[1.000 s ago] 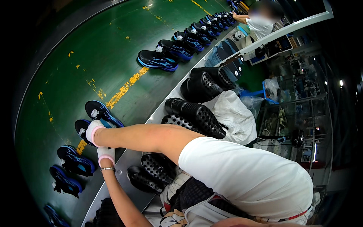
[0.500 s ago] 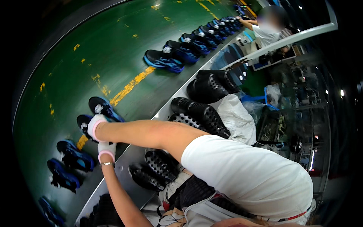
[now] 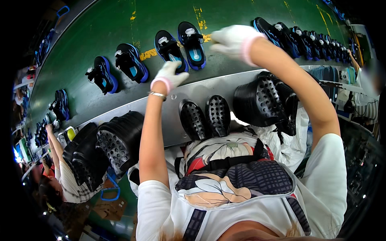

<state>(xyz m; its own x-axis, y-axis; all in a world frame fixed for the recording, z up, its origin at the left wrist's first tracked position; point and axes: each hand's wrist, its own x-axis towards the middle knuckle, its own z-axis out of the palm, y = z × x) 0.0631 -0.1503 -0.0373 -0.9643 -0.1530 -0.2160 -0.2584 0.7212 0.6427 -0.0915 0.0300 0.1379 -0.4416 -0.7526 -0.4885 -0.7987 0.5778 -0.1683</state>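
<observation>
In front of me a pair of black and blue sneakers stands on the green surface: a left shoe (image 3: 169, 48) and a right shoe (image 3: 191, 44), light blue insoles showing. My left hand (image 3: 169, 75), in a white glove, is at the left shoe's heel, thumb and fingers apart. To the right of the pair my gloved right hand (image 3: 235, 42) is raised with nothing visible in it, its fingers apart from the shoes. Nearest me on the metal ledge (image 3: 173, 114), two black shoe-shaped pieces with round dimples (image 3: 206, 116) lie side by side.
Nested stacks of similar black pieces flank me, one left (image 3: 120, 142) and one right (image 3: 261, 100). More sneakers stand left (image 3: 130, 62) and in a row far right (image 3: 305, 42). A white bag (image 3: 291, 146) hangs at right. Other people work at both far sides.
My view has swung left and levelled. My hands, earlier close together at a pair of sneakers, are now apart; the right has moved off to the right.
</observation>
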